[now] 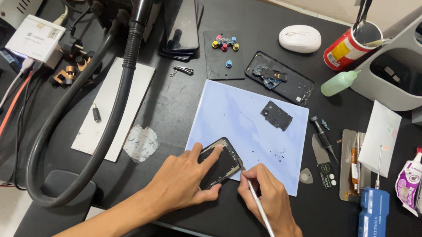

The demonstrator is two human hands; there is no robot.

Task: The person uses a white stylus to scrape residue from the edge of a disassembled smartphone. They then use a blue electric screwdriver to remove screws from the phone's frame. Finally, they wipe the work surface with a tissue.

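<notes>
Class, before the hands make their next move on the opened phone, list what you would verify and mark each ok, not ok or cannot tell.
1. Left hand steadies the phone: ok.
2. Right hand grips the thin tool: ok.
3. Tool tip at the phone's edge: ok.
4. Phone lies on the pale blue mat: ok.
5. Loose screws kept off the mat: not ok, small specks scattered.
6. Tip seated in a seam: cannot tell.

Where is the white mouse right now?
In the head view, the white mouse sits at the far edge of the black desk, right of centre, between the open phone shell and the red cup of tools.
</notes>
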